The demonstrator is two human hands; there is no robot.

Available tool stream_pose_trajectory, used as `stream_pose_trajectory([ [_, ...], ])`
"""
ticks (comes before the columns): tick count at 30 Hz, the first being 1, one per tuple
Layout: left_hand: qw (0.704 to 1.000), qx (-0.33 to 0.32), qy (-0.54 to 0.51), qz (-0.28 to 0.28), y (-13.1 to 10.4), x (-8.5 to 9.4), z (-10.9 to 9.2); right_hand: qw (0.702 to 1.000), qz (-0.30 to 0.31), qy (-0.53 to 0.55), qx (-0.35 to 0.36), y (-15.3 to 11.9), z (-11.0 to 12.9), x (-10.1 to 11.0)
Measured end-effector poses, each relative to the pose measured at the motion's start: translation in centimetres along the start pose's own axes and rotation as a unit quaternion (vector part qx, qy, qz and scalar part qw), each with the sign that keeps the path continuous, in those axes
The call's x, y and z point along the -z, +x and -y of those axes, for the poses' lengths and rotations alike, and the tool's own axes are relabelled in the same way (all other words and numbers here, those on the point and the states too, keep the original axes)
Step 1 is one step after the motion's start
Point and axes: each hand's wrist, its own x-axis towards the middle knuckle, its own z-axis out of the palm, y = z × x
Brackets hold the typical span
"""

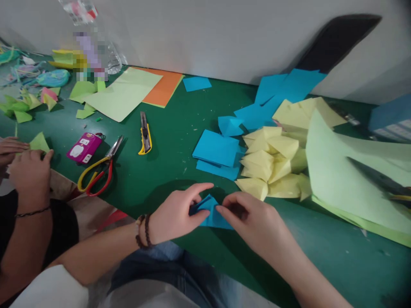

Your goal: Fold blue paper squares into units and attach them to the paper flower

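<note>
A partly folded piece of blue paper (pixel 214 217) is held between my two hands over the near edge of the green table. My left hand (pixel 175 214) pinches its left side with thumb and fingers, the index finger stretched out above it. On the other side my right hand (pixel 252 216) grips the paper's right edge between thumb and fingertips. Just beyond lie a stack of blue paper squares (pixel 218 147) and a pile of folded pale yellow paper pieces (pixel 272 162).
Left of centre are red-and-yellow-handled scissors (pixel 104 171), a yellow utility knife (pixel 145 137) and a magenta packet (pixel 84 147). Pale green (pixel 125 92) and orange sheets (pixel 163 87) lie behind. At right, large light green sheets (pixel 346 179) curl up. A co-worker's hands (pixel 30 164) fold green paper at far left.
</note>
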Motion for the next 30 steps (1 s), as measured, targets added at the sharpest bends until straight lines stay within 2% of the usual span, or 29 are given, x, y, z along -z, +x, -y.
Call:
stream_pose_trajectory([
  [4,0.977,-0.095,0.174,-0.079,-0.7,-0.4,0.4,0.998,0.002,-0.059,0.024,-0.1,-0.4,-0.4],
  [8,0.947,-0.146,0.266,-0.106,-1.0,-0.3,1.3,0.997,-0.016,-0.058,0.048,-0.2,-0.3,-0.7],
  [11,0.936,-0.167,0.289,-0.112,-1.3,-0.3,1.7,0.997,-0.043,-0.033,0.063,-0.4,0.1,-0.7],
  [17,0.911,-0.198,0.340,-0.122,-1.7,-0.5,1.4,0.995,-0.025,-0.044,0.081,-0.7,0.4,-1.6],
  [22,0.892,-0.222,0.376,-0.118,-1.6,-0.7,1.7,0.989,-0.038,-0.064,0.125,-0.4,0.0,-2.2],
  [30,0.891,-0.228,0.381,-0.093,-1.3,-0.6,2.0,0.982,-0.045,-0.097,0.153,-0.3,0.1,-1.7],
])
